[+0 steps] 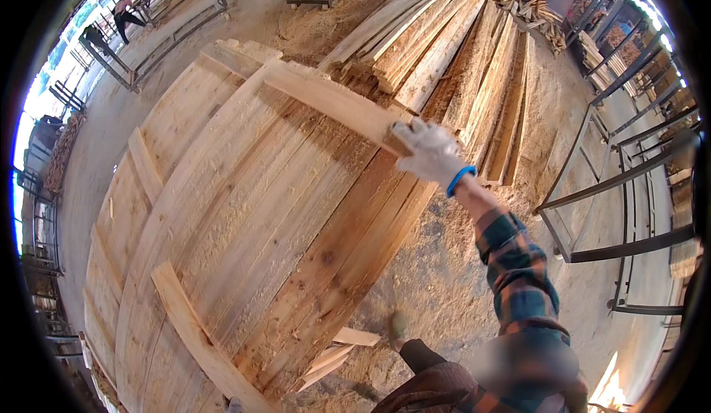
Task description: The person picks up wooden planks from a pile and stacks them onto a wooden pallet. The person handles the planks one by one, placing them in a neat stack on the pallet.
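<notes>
My right hand (429,152), in a white work glove with a blue cuff, grips the near end of a long pale wooden plank (326,98). The plank lies crosswise over a wide stack of boards (244,220) and reaches up and left to its far edge. My plaid sleeve (518,272) runs down toward the lower right. My left hand is out of sight.
A second pile of rough planks (444,50) lies beyond my hand. Sawdust (444,272) covers the ground, with offcuts (337,350) near my feet. Dark metal racks (622,183) stand on the right. A person (126,9) bends at the far upper left.
</notes>
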Demonstrator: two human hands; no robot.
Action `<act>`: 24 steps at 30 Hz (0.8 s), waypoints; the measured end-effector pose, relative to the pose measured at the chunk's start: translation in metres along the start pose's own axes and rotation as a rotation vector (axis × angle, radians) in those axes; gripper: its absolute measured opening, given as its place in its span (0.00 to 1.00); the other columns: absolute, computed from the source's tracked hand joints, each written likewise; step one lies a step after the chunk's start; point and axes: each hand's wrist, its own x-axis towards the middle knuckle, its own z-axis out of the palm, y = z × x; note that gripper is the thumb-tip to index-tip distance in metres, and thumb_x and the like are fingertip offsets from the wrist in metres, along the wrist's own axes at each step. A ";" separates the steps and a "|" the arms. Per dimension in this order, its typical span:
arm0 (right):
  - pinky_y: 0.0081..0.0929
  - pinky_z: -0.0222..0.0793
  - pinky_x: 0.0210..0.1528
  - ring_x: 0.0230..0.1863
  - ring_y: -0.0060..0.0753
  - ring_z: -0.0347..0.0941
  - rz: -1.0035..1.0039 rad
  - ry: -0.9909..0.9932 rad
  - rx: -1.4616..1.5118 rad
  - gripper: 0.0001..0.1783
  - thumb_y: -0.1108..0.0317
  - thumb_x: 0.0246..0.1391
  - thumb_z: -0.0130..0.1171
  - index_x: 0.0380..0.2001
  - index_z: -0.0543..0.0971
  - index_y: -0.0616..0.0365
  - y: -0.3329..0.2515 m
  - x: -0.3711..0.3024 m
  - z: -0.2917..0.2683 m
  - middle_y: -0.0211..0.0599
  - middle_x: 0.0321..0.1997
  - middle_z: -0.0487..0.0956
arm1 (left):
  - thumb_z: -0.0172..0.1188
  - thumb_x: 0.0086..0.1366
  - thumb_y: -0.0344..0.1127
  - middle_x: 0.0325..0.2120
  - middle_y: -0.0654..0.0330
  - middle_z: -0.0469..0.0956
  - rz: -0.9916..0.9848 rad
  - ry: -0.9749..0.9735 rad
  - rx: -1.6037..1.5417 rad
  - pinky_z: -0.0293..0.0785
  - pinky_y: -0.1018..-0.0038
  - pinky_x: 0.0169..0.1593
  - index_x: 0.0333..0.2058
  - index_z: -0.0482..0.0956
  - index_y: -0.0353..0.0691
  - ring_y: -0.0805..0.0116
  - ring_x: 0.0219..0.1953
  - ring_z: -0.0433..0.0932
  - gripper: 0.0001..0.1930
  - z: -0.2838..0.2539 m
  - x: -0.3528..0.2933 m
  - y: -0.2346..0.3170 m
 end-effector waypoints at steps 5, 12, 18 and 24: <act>0.49 0.69 0.57 0.63 0.47 0.61 -0.109 0.330 -0.012 0.41 0.44 0.55 0.56 0.68 0.54 0.38 0.039 0.035 0.052 0.37 0.65 0.60 | 0.54 0.65 0.46 0.47 0.53 0.75 0.017 -0.020 -0.043 0.71 0.65 0.49 0.59 0.66 0.39 0.61 0.45 0.73 0.27 0.002 0.008 0.003; 0.34 0.63 0.65 0.63 0.43 0.67 0.108 0.545 0.806 0.38 0.44 0.58 0.54 0.67 0.60 0.46 0.076 -0.004 0.073 0.40 0.67 0.65 | 0.56 0.64 0.47 0.49 0.52 0.73 0.055 -0.060 -0.177 0.70 0.63 0.52 0.58 0.67 0.37 0.58 0.48 0.71 0.28 -0.016 0.023 -0.012; 0.28 0.75 0.45 0.47 0.32 0.77 0.255 0.625 1.389 0.29 0.59 0.58 0.60 0.60 0.70 0.57 0.131 -0.079 0.266 0.39 0.50 0.79 | 0.57 0.63 0.48 0.51 0.50 0.71 0.056 -0.162 -0.382 0.69 0.61 0.55 0.56 0.68 0.36 0.55 0.51 0.70 0.28 -0.028 0.054 -0.037; 0.27 0.73 0.41 0.41 0.33 0.77 0.041 0.189 1.523 0.30 0.63 0.55 0.63 0.59 0.69 0.64 -0.024 -0.184 0.515 0.41 0.46 0.80 | 0.56 0.64 0.48 0.54 0.49 0.68 0.074 -0.272 -0.417 0.67 0.61 0.57 0.55 0.69 0.34 0.54 0.54 0.69 0.28 -0.026 0.055 -0.026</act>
